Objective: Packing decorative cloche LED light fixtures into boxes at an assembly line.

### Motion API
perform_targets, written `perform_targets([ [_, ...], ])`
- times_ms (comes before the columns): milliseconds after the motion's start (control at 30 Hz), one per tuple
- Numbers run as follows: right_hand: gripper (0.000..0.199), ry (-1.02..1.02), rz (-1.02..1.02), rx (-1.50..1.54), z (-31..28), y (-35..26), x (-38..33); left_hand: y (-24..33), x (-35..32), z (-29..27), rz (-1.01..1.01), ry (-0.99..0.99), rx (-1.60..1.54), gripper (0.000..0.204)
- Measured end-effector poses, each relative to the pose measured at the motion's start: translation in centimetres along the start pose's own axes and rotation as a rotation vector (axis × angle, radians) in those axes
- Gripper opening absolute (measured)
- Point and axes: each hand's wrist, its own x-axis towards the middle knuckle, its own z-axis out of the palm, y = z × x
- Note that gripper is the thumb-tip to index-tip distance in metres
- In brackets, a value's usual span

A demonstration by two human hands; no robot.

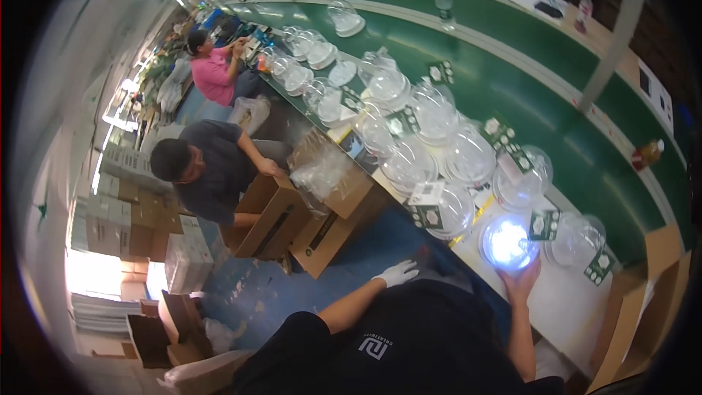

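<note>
The person's own torso in a black shirt fills the lower edge and hides much of both forearms. The left hand (395, 273), in a white glove, lies with loose, spread fingers, holding nothing, well short of the lit dome (508, 243). The right hand (522, 280) is bare and reaches up under that dome; its fingers touch the near rim, but the glare hides whether they clasp it, so I cannot tell.

The lit dome is a round clear plastic lamp glowing blue-white, standing on the pale front strip of the desk (563, 300). Just right of it sits an unlit clear dome (578, 238) with a dark green card label (544, 224) between them. Beyond the lit dome, many more clear domes (431, 139) crowd the strip, blurring together farther off.

Left of the lit dome, below the desk, open brown cardboard boxes (322, 212) hold crumpled clear plastic bags (322, 168). A seated person in grey (208, 172) grips one box. Farther still, a person in pink (212, 69) works at the desk's green surface.
</note>
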Motion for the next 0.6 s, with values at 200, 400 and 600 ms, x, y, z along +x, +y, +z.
perform_targets([
  [200,0.112,-0.010,0.134,0.438,0.3,-4.5,2.1,-2.6,-0.5,-2.2,0.036,0.014,-0.069,0.062],
  [400,0.108,0.037,0.150,0.346,1.9,-5.8,0.6,-5.5,-2.3,-3.6,-0.121,0.148,-0.445,0.052],
  [600,0.102,0.134,0.218,0.315,4.5,-7.7,-1.4,-9.9,-4.5,-3.1,-0.258,-0.032,-0.189,0.056],
])
